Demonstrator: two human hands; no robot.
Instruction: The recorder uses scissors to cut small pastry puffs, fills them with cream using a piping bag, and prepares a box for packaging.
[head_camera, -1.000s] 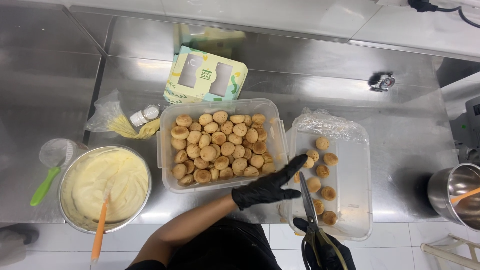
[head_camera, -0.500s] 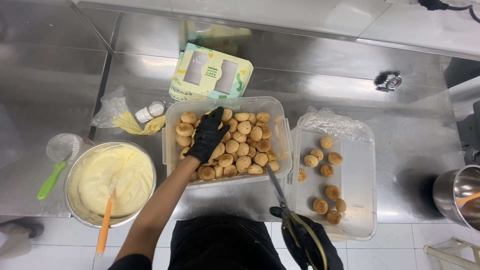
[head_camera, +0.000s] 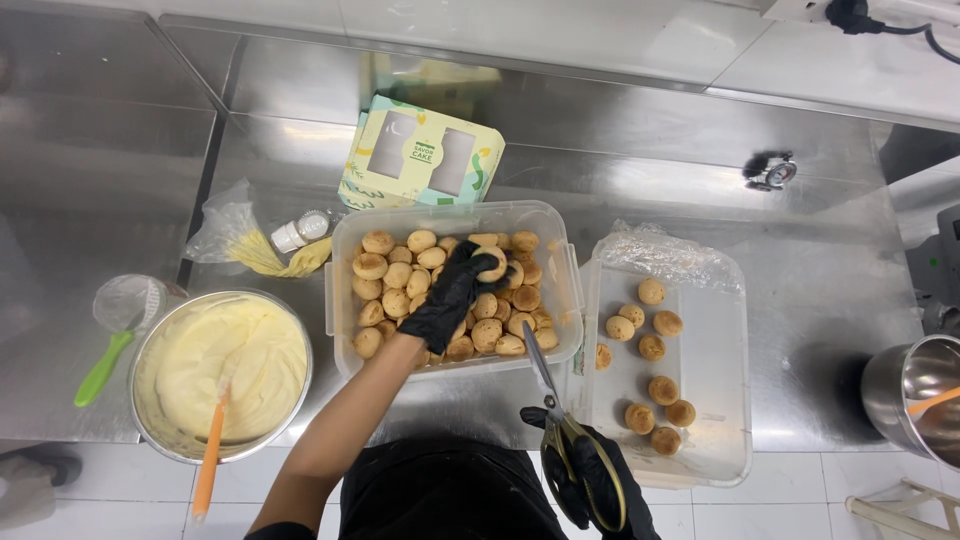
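Black-gloved left hand (head_camera: 452, 295) closes its fingers (head_camera: 478, 268) around one puff (head_camera: 492, 262) above the tub (head_camera: 345, 300); right hand (head_camera: 590, 480) grips scissors (head_camera: 545, 375).

Counter (head_camera: 640, 200): brushed steel, dull sheen. Tub (head_camera: 560, 290): clear, glossy plastic. Pastry puffs (head_camera: 400, 275): matt, rough crust. Gloves on left hand (head_camera: 450, 295) and right hand (head_camera: 590, 480): black, slightly glossy. Scissors (head_camera: 545, 375): polished metal blades. Bowl (head_camera: 285, 330): steel, holding smooth, satiny cream (head_camera: 215, 360).
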